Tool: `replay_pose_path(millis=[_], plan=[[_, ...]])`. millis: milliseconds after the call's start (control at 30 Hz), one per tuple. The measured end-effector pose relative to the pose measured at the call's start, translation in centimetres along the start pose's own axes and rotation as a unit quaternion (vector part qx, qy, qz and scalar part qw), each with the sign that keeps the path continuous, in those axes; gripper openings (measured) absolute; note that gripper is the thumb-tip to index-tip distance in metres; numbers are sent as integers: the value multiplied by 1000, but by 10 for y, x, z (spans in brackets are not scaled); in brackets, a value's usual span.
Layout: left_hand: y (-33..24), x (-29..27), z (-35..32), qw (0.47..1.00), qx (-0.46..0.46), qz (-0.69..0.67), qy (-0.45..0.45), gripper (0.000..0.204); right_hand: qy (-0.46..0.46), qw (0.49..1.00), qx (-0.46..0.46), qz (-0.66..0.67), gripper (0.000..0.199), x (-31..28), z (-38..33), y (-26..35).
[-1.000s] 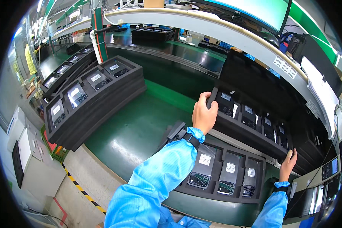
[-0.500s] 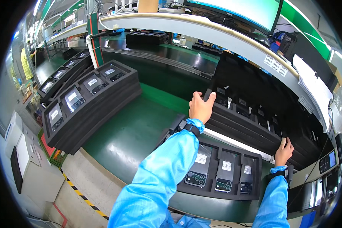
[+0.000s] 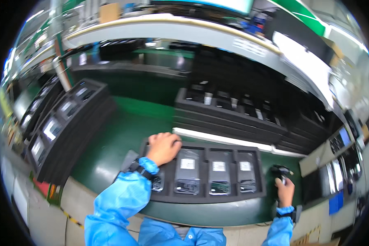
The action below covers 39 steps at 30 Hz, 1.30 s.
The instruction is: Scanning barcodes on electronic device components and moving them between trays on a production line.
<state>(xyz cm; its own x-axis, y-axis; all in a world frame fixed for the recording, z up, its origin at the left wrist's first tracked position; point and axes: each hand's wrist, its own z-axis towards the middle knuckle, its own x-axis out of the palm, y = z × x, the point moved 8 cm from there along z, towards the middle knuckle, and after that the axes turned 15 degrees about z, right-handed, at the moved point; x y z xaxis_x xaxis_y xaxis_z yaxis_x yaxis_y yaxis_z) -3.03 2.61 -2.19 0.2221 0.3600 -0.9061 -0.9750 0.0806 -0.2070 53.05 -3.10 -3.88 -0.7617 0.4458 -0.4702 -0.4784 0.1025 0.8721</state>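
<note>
A black foam tray [image 3: 205, 198] lies on the green bench in front of me, with a row of phones in its slots, each with a white label. My left hand [image 3: 163, 148] is at the tray's far left corner, its fingers curled over the rim; it hides part of the leftmost phone [image 3: 157, 182]. To the right of the tray, my right hand [image 3: 285, 191] is closed around a black barcode scanner [image 3: 280, 169], blurred by motion. Black bands are around both wrists.
Stacked foam trays with phones [image 3: 229, 117] stand behind a white strip [image 3: 225, 140]. Another tall stack [image 3: 78, 127] rises at the left. A shelf [image 3: 168, 28] crosses above, with hanging papers [image 3: 305, 61] at its right. A grey device [image 3: 322, 153] sits at the right.
Both hands have left the rear tray stack. My left hand has come down to the near tray; my right hand has moved down and taken hold of the scanner. The view has shifted.
</note>
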Motion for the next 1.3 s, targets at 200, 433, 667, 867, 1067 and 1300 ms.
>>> replay_pose_path(millis=[200,433,667,867,1067,1300], plan=[[-6,-7,0,1000,-3,-17,-10,25,203,810,261,484,46,43,-59,54],[-10,-12,2,1000,-7,-19,21,26,331,774,342,417,28,90,-94,87],[-98,5,12,982,181,-54,24,40,337,790,284,426,31,88,-83,88],[-246,59,21,961,264,-30,80,47,119,928,169,311,23,39,-49,61],[-279,87,23,970,233,-42,56,48,36,968,133,207,10,13,-28,11],[-264,80,20,963,257,-80,11,43,-23,987,89,130,7,24,-4,0]])
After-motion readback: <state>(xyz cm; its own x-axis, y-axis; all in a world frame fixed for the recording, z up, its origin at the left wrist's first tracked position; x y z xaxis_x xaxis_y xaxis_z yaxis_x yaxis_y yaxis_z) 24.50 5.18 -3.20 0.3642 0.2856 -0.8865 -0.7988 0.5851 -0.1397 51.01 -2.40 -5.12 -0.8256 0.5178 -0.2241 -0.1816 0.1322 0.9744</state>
